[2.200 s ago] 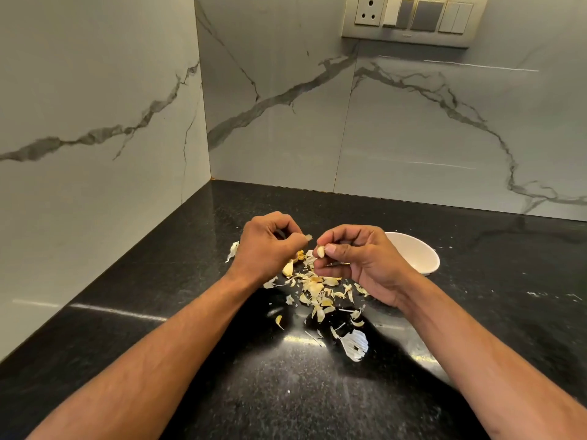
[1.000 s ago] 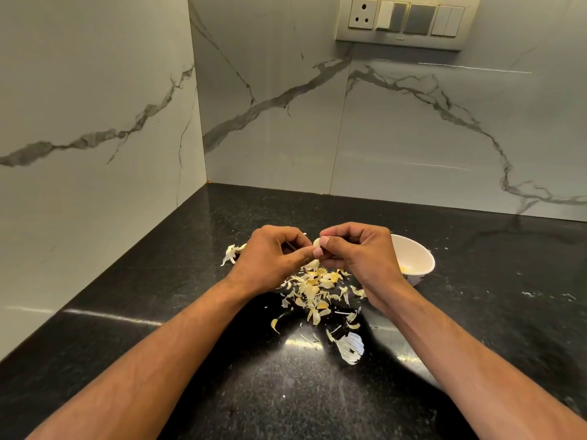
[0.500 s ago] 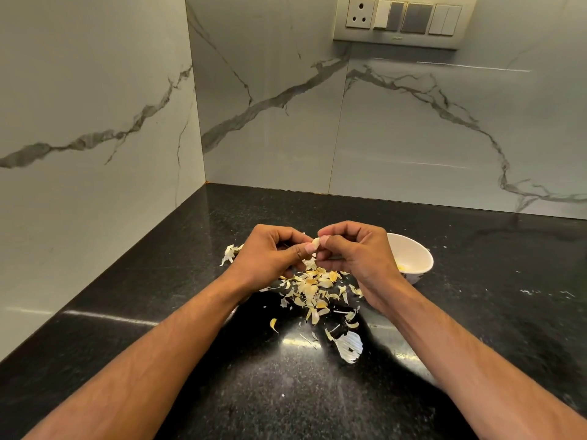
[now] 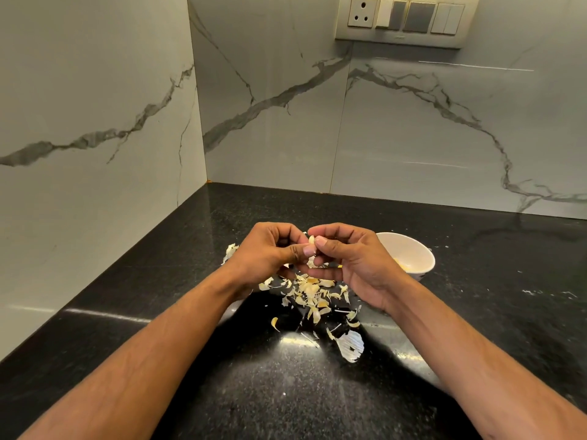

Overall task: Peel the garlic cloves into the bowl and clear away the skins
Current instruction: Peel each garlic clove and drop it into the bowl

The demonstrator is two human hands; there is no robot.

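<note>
A pale garlic clove is pinched between the thumbs and fingertips of both hands, held above the counter. My left hand has its fingers curled and its thumb against the clove. From the other side my right hand pinches the clove with thumb and forefinger. A heap of papery garlic skins lies on the black counter under the hands. The white bowl stands just right of my right hand, with something yellowish at its bottom, partly hidden by the hand.
The black stone counter ends at marble walls on the left and at the back. A larger white skin piece lies nearer to me. A switch panel is high on the back wall.
The hands came together from slightly apart and now both pinch the clove; they stay above the skin heap. The view shifted a little.
</note>
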